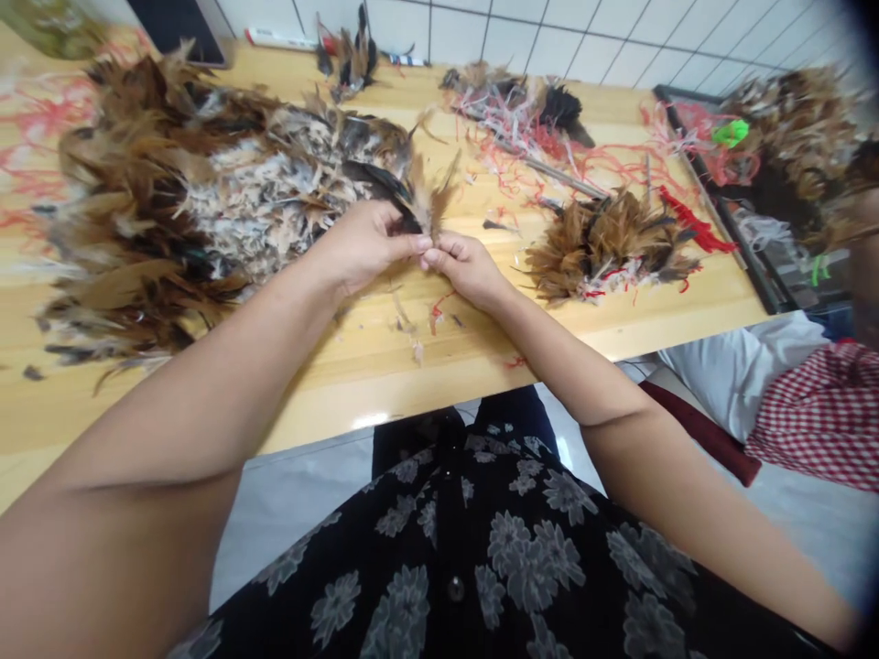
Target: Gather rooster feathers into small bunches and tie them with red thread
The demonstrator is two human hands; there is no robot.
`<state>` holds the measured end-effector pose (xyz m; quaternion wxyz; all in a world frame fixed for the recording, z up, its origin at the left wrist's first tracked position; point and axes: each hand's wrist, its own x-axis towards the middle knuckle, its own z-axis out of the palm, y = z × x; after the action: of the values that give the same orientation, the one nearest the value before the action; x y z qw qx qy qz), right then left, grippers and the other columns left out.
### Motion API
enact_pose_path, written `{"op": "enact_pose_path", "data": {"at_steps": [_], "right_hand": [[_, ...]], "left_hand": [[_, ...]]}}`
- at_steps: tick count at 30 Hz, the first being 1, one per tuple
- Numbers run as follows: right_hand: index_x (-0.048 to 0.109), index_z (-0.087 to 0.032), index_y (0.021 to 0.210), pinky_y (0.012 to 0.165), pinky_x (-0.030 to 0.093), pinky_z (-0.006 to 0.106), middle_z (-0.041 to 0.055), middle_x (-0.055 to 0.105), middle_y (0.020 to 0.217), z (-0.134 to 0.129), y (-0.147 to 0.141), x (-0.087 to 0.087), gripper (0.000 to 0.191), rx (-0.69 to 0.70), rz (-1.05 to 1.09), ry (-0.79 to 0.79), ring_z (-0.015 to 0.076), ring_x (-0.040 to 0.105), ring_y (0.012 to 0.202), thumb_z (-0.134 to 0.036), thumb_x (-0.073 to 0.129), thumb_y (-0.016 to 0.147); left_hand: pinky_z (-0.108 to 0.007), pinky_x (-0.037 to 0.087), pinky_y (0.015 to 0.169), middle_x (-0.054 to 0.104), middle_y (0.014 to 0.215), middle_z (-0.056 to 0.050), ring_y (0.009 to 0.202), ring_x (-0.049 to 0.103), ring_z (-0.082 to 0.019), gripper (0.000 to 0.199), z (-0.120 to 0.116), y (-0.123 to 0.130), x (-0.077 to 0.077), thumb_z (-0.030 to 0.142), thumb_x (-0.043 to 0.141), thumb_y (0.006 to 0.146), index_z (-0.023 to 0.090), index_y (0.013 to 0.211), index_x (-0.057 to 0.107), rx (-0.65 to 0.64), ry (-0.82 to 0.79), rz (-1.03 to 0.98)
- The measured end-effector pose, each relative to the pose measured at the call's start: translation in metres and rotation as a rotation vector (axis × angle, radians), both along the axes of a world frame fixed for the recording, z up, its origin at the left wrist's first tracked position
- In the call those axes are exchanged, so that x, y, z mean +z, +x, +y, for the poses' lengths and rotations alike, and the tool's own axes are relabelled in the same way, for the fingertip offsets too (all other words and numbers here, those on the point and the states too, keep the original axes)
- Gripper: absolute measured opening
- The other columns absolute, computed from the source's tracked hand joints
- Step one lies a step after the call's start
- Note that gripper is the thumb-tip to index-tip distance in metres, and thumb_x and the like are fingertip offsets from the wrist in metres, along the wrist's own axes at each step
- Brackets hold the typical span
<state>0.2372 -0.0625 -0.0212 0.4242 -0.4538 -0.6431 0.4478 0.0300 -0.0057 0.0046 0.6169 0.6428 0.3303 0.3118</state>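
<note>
My left hand (367,243) and my right hand (467,265) meet fingertip to fingertip over the wooden table, both closed in a pinch. Between them a small bunch of brown and dark feathers (431,197) stands up, its quill ends hidden by my fingers. One long black feather leans left out of the bunch, above my left hand. Just left lies a large heap of brown, white and black feathers (254,201), close behind my left hand. Off to the right of my right hand sits a smaller brown feather bundle (611,243) with red string around its base.
Pink and white strings (508,119) lie tangled near the tiled wall. A dark-framed tray (721,210) at right holds more feathers. At the back are a dark flat device (179,32), a marker (281,39) and a small feather bunch (350,59). Another person's checked clothing (817,421) shows at right.
</note>
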Motion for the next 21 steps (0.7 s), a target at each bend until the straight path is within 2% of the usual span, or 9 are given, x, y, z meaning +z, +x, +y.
{"op": "enact_pose_path", "data": {"at_steps": [3, 5, 8, 11, 13, 15, 17, 21], "right_hand": [[0.06, -0.026, 0.081, 0.089, 0.047, 0.033, -0.0035, 0.048, 0.08, 0.0, 0.001, -0.003, 0.077, -0.026, 0.014, 0.026, 0.017, 0.047, 0.084, -0.093, 0.087, 0.107], [0.056, -0.027, 0.082, 0.082, 0.042, 0.032, -0.0046, 0.043, 0.078, -0.002, 0.001, -0.002, 0.078, -0.054, 0.043, -0.013, 0.0164, 0.039, 0.08, -0.095, 0.082, 0.11], [0.051, -0.028, 0.082, 0.077, 0.038, 0.03, -0.0053, 0.039, 0.077, -0.005, 0.001, 0.004, 0.076, -0.121, 0.085, -0.054, 0.0152, 0.033, 0.077, -0.09, 0.079, 0.115], [0.054, -0.027, 0.084, 0.074, 0.036, 0.029, -0.0055, 0.04, 0.078, -0.006, 0.002, 0.007, 0.071, -0.148, 0.098, -0.065, 0.0143, 0.032, 0.076, -0.082, 0.081, 0.119], [0.057, -0.026, 0.086, 0.073, 0.036, 0.029, -0.0059, 0.041, 0.077, -0.006, 0.003, 0.007, 0.067, -0.153, 0.108, -0.066, 0.014, 0.032, 0.075, -0.078, 0.081, 0.121], [0.058, -0.026, 0.087, 0.072, 0.035, 0.029, -0.0062, 0.04, 0.076, -0.005, 0.005, 0.004, 0.065, -0.162, 0.132, -0.061, 0.0137, 0.033, 0.074, -0.076, 0.081, 0.121], [0.059, -0.026, 0.088, 0.07, 0.035, 0.029, -0.0061, 0.04, 0.075, -0.003, 0.007, 0.0, 0.064, -0.172, 0.154, -0.054, 0.0137, 0.034, 0.073, -0.077, 0.082, 0.121], [0.063, -0.027, 0.091, 0.067, 0.032, 0.03, -0.006, 0.038, 0.073, 0.0, 0.012, -0.009, 0.067, -0.183, 0.17, 0.001, 0.0142, 0.035, 0.071, -0.084, 0.084, 0.116]], "left_hand": [[-0.046, 0.066, 0.108, 0.085, 0.089, -0.003, 0.108, 0.082, -0.033, 0.043, 0.0, -0.008, 0.018, 0.043, 0.119, 0.086, 0.022, 0.089, 0.081, 0.012, 0.051, 0.043], [-0.047, 0.063, 0.112, 0.085, 0.097, -0.002, 0.11, 0.079, -0.033, 0.04, 0.003, -0.018, 0.036, 0.033, 0.121, 0.085, 0.024, 0.095, 0.083, 0.088, 0.162, 0.098], [-0.046, 0.06, 0.111, 0.086, 0.106, -0.003, 0.107, 0.074, -0.031, 0.027, 0.007, -0.039, 0.061, 0.021, 0.107, 0.093, 0.027, 0.097, 0.081, 0.232, 0.273, 0.196], [-0.045, 0.058, 0.117, 0.084, 0.103, -0.005, 0.108, 0.072, -0.033, 0.017, 0.011, -0.058, 0.081, 0.022, 0.098, 0.098, 0.027, 0.093, 0.082, 0.3, 0.391, 0.448], [-0.045, 0.054, 0.126, 0.08, 0.094, -0.005, 0.114, 0.073, -0.036, 0.02, 0.011, -0.063, 0.089, 0.025, 0.099, 0.097, 0.027, 0.087, 0.082, 0.257, 0.422, 0.656], [-0.047, 0.052, 0.13, 0.075, 0.088, -0.006, 0.118, 0.074, -0.04, 0.027, 0.009, -0.062, 0.093, 0.027, 0.098, 0.095, 0.029, 0.08, 0.076, 0.223, 0.429, 0.814], [-0.052, 0.051, 0.129, 0.075, 0.093, -0.008, 0.12, 0.075, -0.043, 0.026, 0.008, -0.058, 0.092, 0.026, 0.091, 0.096, 0.03, 0.079, 0.072, 0.251, 0.465, 0.884], [-0.061, 0.045, 0.139, 0.082, 0.113, -0.011, 0.135, 0.069, -0.047, 0.016, 0.01, -0.049, 0.074, 0.034, 0.089, 0.086, 0.036, 0.082, 0.074, 0.332, 0.495, 0.777]]}}
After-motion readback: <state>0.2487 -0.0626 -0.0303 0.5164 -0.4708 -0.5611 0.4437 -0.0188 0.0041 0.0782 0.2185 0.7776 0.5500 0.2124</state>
